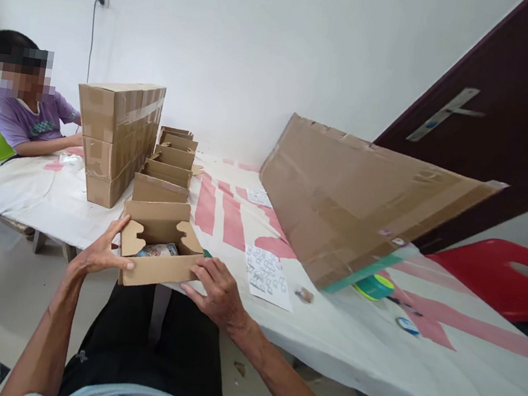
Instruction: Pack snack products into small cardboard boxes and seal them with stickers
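Your black trousers [188,351] lie nearest. At the table's [332,345] near edge, your left hand [102,250] and right hand [218,293] pinch the open box [160,270] at both ends, mouth up, long axis left to right. More boxes [161,190] block its far side; taped cartons [122,139] rise far left, a cardboard panel [351,204] right.

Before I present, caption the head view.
Left hand and right hand hold an open brown cardboard box at the edge of a white and pink tablecloth.
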Motion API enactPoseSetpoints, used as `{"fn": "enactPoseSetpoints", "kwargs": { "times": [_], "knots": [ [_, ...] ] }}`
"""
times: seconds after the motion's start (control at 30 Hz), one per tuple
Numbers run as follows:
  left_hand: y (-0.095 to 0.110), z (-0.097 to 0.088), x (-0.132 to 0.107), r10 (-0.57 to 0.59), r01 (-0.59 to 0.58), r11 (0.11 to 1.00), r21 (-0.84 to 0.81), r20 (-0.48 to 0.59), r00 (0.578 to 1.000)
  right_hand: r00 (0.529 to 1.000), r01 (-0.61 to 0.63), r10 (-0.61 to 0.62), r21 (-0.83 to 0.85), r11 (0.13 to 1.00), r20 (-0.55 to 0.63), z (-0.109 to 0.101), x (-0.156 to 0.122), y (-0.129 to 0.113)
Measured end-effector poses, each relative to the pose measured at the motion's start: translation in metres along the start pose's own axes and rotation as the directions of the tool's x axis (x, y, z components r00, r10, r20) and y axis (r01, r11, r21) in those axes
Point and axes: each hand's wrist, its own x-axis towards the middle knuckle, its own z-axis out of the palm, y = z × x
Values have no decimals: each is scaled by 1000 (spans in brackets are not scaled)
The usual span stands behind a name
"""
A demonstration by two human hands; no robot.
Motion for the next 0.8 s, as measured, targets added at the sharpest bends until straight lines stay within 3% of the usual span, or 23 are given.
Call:
{"fn": "enactPoseSetpoints", "kwargs": {
  "times": [0.13, 0.23, 0.33, 0.4, 0.53, 0.7, 0.77, 0.8],
  "knots": [
    [0, 1, -3, 21, -22, 999, 43, 8, 1000, 975, -207, 199, 78, 975, 102, -2, 29, 4],
    [-2, 2, -7, 41, -41, 999, 27, -12, 999, 887, -429, 424, -13, 903, 184, 0, 54, 11],
    [-5, 4, -12, 75, -75, 997, 19, -23, 997, 790, -550, 538, -49, 834, 292, 4, 66, 14],
    [-6, 5, -15, 90, -89, 996, 10, -24, 996, 780, -562, 546, -41, 826, 306, 6, 66, 14],
    [-6, 7, -21, 82, -82, 996, -23, -21, 996, 787, -604, 580, 73, 793, 210, 5, 55, 19],
    [-8, 8, -26, 94, -95, 994, -46, -23, 995, 644, -761, 737, 273, 589, 205, 9, 33, 39],
    [-7, 9, -28, 96, -97, 994, -50, -27, 995, 629, -772, 749, 275, 573, 208, 11, 26, 46],
    [-7, 9, -29, 95, -96, 994, -51, -27, 995, 651, -756, 735, 249, 606, 188, 12, 23, 47]
  ]
}}
